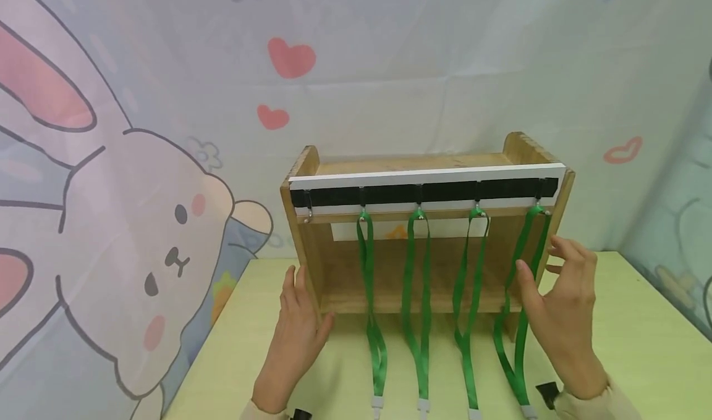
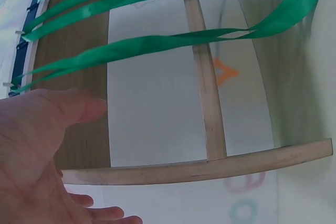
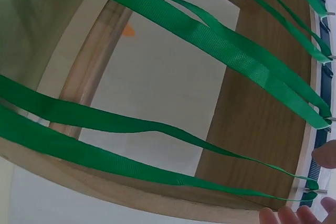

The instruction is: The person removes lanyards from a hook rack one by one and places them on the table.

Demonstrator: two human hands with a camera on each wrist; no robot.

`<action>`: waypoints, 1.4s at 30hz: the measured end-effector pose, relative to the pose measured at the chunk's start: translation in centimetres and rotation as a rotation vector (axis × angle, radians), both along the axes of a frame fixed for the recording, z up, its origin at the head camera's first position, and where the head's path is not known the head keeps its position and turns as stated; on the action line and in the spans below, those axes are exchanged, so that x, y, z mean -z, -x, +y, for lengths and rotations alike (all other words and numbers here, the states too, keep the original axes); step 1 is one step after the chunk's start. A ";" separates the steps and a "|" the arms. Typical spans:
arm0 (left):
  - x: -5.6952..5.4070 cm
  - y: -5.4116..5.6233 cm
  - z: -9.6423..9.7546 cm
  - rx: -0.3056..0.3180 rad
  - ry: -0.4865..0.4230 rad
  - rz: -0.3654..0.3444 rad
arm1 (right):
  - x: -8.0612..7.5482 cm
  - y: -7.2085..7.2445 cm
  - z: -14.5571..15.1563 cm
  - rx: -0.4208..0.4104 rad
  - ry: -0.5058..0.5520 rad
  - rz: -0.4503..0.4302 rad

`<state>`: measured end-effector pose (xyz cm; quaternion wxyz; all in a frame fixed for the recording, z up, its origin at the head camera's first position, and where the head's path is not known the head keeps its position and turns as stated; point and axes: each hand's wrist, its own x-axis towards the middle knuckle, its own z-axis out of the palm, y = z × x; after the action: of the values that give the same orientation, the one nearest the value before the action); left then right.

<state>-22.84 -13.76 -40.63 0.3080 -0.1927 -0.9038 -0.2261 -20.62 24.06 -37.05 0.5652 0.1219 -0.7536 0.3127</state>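
Right now I hold both hands up to a wooden rack (image 1: 345, 278) that stands on the pale bench (image 1: 239, 352) before a cartoon-printed backdrop (image 1: 400, 111). Four green lanyards (image 1: 368, 272) hang from metal hooks along the rack's front, where a black band (image 1: 389, 194) runs across a white strip; a fifth hook (image 1: 308, 213) sits at the left end. White clips (image 1: 377, 401) finish the straps, low over the bench. My left hand (image 1: 296, 340) is near the left side panel, thumb spread away from the fingers, grasping nothing. My right hand (image 1: 570, 302) is by the other side, fingers loosely bent and apart from the thumb, which overlaps the rightmost lanyard (image 1: 520, 346); whether they touch, I cannot tell.
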 end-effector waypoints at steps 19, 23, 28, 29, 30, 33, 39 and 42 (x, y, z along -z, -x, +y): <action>-2.3 2.9 0.6 -0.061 -0.345 -0.166 | -0.3 1.1 -0.4 0.159 0.067 -0.040; -2.3 3.6 0.6 -0.051 -0.358 -0.146 | -0.3 1.3 -0.5 0.144 0.077 -0.043; -2.0 4.1 0.5 -0.031 -0.355 -0.072 | -0.5 1.4 -0.5 0.091 0.129 -0.069; -2.0 4.2 0.5 -0.022 -0.355 -0.063 | -0.5 1.4 -0.5 0.079 0.139 -0.072; -1.9 4.2 0.5 -0.015 -0.355 -0.050 | -0.6 1.3 -0.4 0.068 0.150 -0.074; -1.8 4.4 0.4 0.007 -0.359 -0.048 | -0.8 1.2 -0.2 0.057 0.164 -0.079; -1.6 4.7 0.4 0.013 -0.370 -0.036 | -1.5 0.8 0.2 0.022 0.179 -0.088; -1.8 5.0 0.5 0.018 -0.377 -0.035 | -2.0 0.5 0.5 0.009 0.203 -0.132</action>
<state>-27.82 -13.28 -38.82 0.3209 -0.1357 -0.8488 -0.3977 -21.08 24.57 -35.02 0.5251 0.0397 -0.7543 0.3921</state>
